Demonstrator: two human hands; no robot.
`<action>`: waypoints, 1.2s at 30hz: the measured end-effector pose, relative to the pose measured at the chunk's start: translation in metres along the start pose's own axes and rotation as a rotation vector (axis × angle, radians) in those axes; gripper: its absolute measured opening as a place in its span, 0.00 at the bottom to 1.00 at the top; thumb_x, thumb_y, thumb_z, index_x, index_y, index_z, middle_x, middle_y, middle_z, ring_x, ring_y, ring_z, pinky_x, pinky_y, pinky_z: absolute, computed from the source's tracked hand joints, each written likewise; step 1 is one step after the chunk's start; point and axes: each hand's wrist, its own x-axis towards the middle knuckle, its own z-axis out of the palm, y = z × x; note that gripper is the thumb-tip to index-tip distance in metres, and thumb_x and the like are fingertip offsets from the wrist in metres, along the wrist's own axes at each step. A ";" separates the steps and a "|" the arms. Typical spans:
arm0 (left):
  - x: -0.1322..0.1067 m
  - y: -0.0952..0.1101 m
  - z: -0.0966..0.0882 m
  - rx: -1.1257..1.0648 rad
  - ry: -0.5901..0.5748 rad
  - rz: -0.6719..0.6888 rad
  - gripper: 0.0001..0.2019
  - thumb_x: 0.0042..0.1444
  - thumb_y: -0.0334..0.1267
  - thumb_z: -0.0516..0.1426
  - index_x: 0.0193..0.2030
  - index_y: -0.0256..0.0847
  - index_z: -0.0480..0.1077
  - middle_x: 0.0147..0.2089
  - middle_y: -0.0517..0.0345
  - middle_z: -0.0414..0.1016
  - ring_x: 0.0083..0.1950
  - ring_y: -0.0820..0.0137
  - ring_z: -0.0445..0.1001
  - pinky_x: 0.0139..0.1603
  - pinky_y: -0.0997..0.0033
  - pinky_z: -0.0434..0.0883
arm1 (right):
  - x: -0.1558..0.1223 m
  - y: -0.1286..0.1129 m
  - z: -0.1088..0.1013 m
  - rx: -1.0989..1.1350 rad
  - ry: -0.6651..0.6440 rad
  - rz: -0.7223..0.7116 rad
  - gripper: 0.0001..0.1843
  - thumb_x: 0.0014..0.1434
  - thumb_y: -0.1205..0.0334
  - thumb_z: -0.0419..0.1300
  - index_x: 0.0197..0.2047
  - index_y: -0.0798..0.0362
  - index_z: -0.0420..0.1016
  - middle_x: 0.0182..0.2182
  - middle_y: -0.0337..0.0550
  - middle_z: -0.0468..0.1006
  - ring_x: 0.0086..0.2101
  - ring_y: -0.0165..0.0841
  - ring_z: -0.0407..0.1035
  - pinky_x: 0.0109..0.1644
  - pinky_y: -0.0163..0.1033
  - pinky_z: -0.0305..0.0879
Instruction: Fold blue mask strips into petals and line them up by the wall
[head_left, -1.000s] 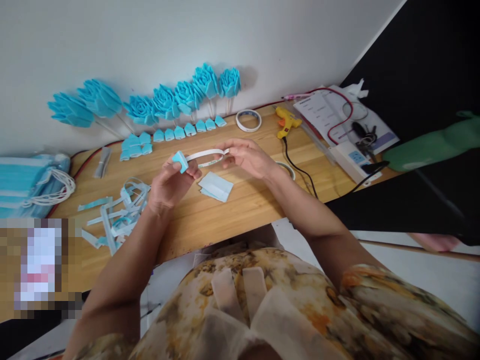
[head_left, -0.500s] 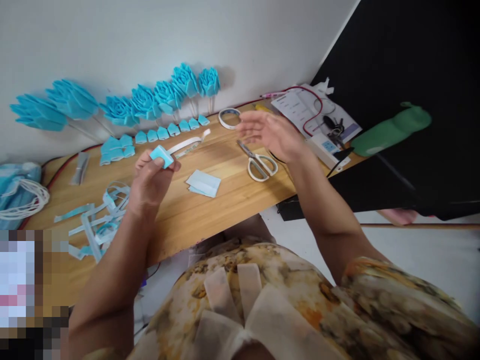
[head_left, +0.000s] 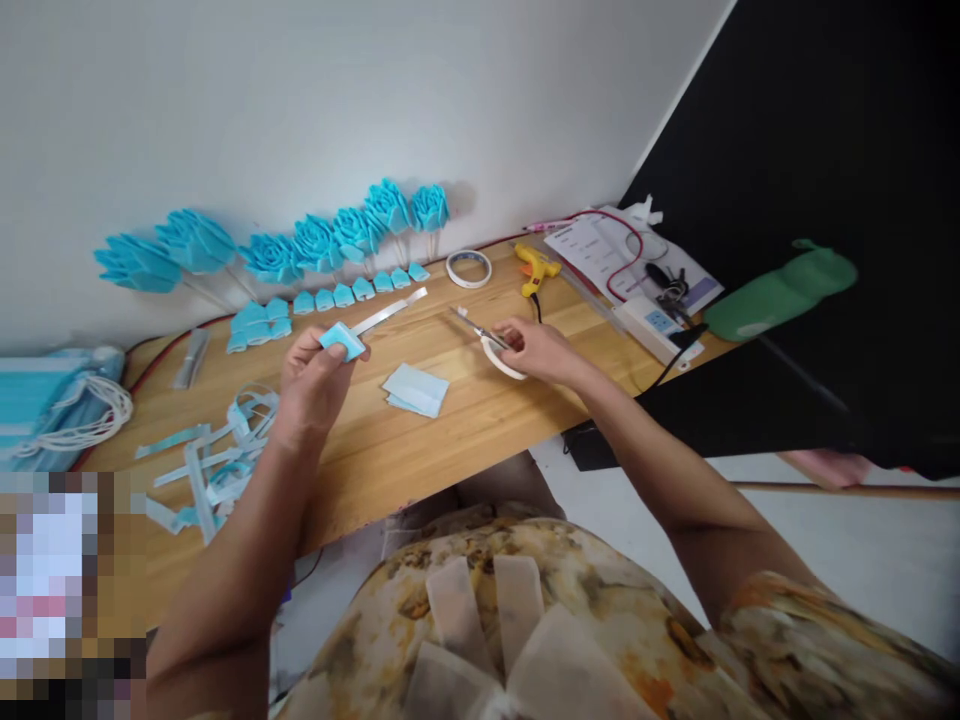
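Long wooden desk (head_left: 450, 430): pale, matt boards with visible grain. Small folded blue piece (head_left: 343, 340) in the left hand (head_left: 311, 385): soft, matt non-woven cloth, trailing a smooth white strip (head_left: 390, 312). White-handled scissors (head_left: 491, 340) under the right hand (head_left: 541, 352): glossy plastic loops, bright metal blades. Blue folded roses (head_left: 330, 235) along the desk's far edge: the same matt cloth, crisply creased. Flat blue rectangle (head_left: 415, 390) near the desk's middle: matt cloth. Yellow glue gun (head_left: 534, 266) towards the far right corner: smooth plastic. White tape roll (head_left: 469, 268): slightly glossy.
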 end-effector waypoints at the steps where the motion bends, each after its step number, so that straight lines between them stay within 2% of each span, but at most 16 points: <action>1: 0.000 0.000 0.000 0.003 0.004 0.005 0.14 0.44 0.41 0.75 0.27 0.41 0.75 0.27 0.59 0.77 0.31 0.72 0.73 0.38 0.69 0.74 | 0.001 0.002 -0.003 0.239 -0.015 -0.021 0.25 0.57 0.58 0.66 0.58 0.53 0.75 0.41 0.48 0.82 0.40 0.38 0.76 0.43 0.41 0.69; 4: 0.001 -0.001 -0.001 0.000 0.015 0.016 0.14 0.47 0.41 0.74 0.26 0.41 0.74 0.27 0.60 0.76 0.32 0.72 0.73 0.39 0.69 0.74 | -0.003 0.006 -0.005 0.795 -0.125 -0.115 0.41 0.49 0.52 0.74 0.65 0.48 0.69 0.40 0.43 0.80 0.40 0.36 0.76 0.42 0.39 0.70; 6: 0.002 -0.001 -0.001 -0.002 0.034 0.016 0.13 0.47 0.41 0.74 0.26 0.42 0.74 0.27 0.61 0.76 0.32 0.72 0.73 0.39 0.68 0.74 | -0.010 0.003 0.000 0.950 -0.272 -0.110 0.47 0.44 0.50 0.78 0.65 0.47 0.68 0.37 0.42 0.81 0.38 0.36 0.77 0.38 0.38 0.68; 8: 0.001 -0.001 -0.001 0.005 0.057 0.006 0.14 0.47 0.41 0.74 0.27 0.42 0.74 0.28 0.62 0.76 0.32 0.72 0.74 0.40 0.68 0.74 | -0.018 -0.004 0.009 1.003 -0.363 -0.103 0.45 0.46 0.45 0.77 0.63 0.49 0.70 0.35 0.42 0.81 0.35 0.36 0.76 0.32 0.37 0.64; 11: 0.002 -0.001 -0.001 0.022 0.082 0.003 0.15 0.47 0.43 0.74 0.27 0.42 0.73 0.27 0.61 0.76 0.32 0.72 0.73 0.41 0.68 0.74 | -0.021 -0.015 0.020 1.101 -0.317 -0.174 0.38 0.51 0.38 0.72 0.59 0.48 0.71 0.35 0.40 0.76 0.37 0.35 0.74 0.34 0.38 0.64; 13: 0.002 -0.001 -0.001 0.034 0.092 0.009 0.15 0.46 0.44 0.74 0.26 0.42 0.73 0.27 0.62 0.76 0.32 0.72 0.73 0.40 0.68 0.74 | -0.018 -0.019 0.023 1.090 -0.272 -0.212 0.36 0.52 0.37 0.71 0.57 0.47 0.70 0.34 0.38 0.72 0.37 0.34 0.73 0.36 0.38 0.65; 16: 0.003 -0.002 -0.003 0.035 0.111 0.002 0.15 0.46 0.44 0.74 0.26 0.42 0.73 0.26 0.63 0.75 0.32 0.72 0.73 0.41 0.69 0.74 | -0.008 -0.021 0.020 0.966 -0.218 -0.248 0.32 0.55 0.40 0.70 0.55 0.47 0.68 0.34 0.37 0.71 0.38 0.33 0.71 0.39 0.39 0.64; 20: 0.004 -0.004 -0.006 0.016 0.127 -0.009 0.15 0.45 0.43 0.74 0.27 0.42 0.74 0.26 0.62 0.75 0.31 0.72 0.73 0.40 0.69 0.74 | 0.000 -0.017 0.012 0.736 -0.205 -0.299 0.29 0.59 0.41 0.64 0.58 0.47 0.67 0.41 0.43 0.74 0.36 0.32 0.68 0.37 0.39 0.65; 23: 0.003 -0.004 -0.007 0.018 0.130 -0.022 0.12 0.47 0.41 0.74 0.27 0.43 0.74 0.27 0.61 0.76 0.32 0.72 0.73 0.41 0.69 0.74 | 0.002 -0.010 0.007 0.330 -0.045 -0.277 0.29 0.58 0.48 0.66 0.60 0.49 0.70 0.48 0.48 0.78 0.44 0.39 0.72 0.48 0.44 0.69; 25: 0.003 -0.004 -0.006 0.032 0.134 -0.020 0.12 0.47 0.41 0.73 0.27 0.44 0.74 0.27 0.61 0.76 0.32 0.71 0.73 0.41 0.68 0.75 | 0.002 -0.003 0.002 -0.035 0.049 -0.230 0.28 0.59 0.56 0.66 0.61 0.52 0.72 0.52 0.52 0.79 0.51 0.45 0.72 0.58 0.50 0.67; 26: 0.003 -0.004 -0.005 0.044 0.134 -0.020 0.13 0.46 0.41 0.73 0.27 0.44 0.74 0.27 0.61 0.75 0.32 0.71 0.73 0.42 0.67 0.75 | 0.002 0.001 -0.001 -0.202 0.043 -0.210 0.28 0.60 0.59 0.64 0.63 0.53 0.72 0.53 0.55 0.79 0.54 0.47 0.72 0.61 0.51 0.65; 28: 0.003 -0.005 -0.004 0.069 0.129 -0.033 0.13 0.46 0.42 0.73 0.26 0.44 0.73 0.27 0.61 0.74 0.31 0.71 0.73 0.42 0.67 0.75 | -0.002 0.006 -0.010 -0.425 -0.054 -0.191 0.32 0.60 0.62 0.63 0.67 0.57 0.68 0.54 0.58 0.80 0.55 0.49 0.72 0.61 0.51 0.64; 30: 0.002 -0.007 -0.003 0.081 0.117 -0.060 0.14 0.45 0.42 0.73 0.25 0.44 0.73 0.27 0.62 0.74 0.31 0.71 0.72 0.41 0.66 0.75 | -0.007 0.007 -0.020 -0.535 -0.082 -0.172 0.33 0.62 0.60 0.62 0.69 0.57 0.66 0.54 0.59 0.80 0.52 0.50 0.73 0.57 0.49 0.66; 32: 0.000 -0.011 -0.002 0.078 0.099 -0.080 0.13 0.45 0.42 0.74 0.26 0.44 0.74 0.27 0.62 0.75 0.32 0.71 0.73 0.41 0.67 0.75 | -0.012 0.004 -0.027 -0.566 -0.015 -0.133 0.28 0.66 0.56 0.60 0.66 0.56 0.70 0.51 0.59 0.81 0.48 0.50 0.74 0.51 0.48 0.67; 36: -0.003 -0.022 -0.003 0.145 0.064 -0.087 0.13 0.46 0.42 0.74 0.29 0.44 0.75 0.30 0.62 0.77 0.33 0.72 0.74 0.42 0.71 0.74 | -0.008 0.000 -0.021 -0.421 0.082 -0.137 0.15 0.69 0.59 0.57 0.55 0.53 0.79 0.49 0.53 0.82 0.47 0.46 0.75 0.48 0.45 0.67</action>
